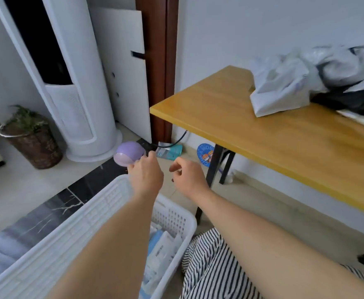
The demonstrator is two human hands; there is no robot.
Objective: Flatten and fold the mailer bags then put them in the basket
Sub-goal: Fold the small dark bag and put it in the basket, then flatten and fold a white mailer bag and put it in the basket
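Both my arms reach out over the far end of the white plastic basket [112, 201], which stands on the floor at lower left. Folded pale and blue mailer bags [163, 244] lie inside it. My left hand [146, 171] has its fingers curled, and I see nothing in it. My right hand [187, 175], close beside it, pinches a thin dark strand [174, 189] that hangs below it. A crumpled pile of white, grey and black mailer bags [284, 91] sits on the yellow wooden table [252, 134] at the right, away from both hands.
A black table leg [213, 169] stands just right of my hands. On the floor beyond are a purple round object [129, 154], a white tower unit [79, 83], a potted plant [30, 137] and a cable. My striped clothing [209, 266] is at the bottom.
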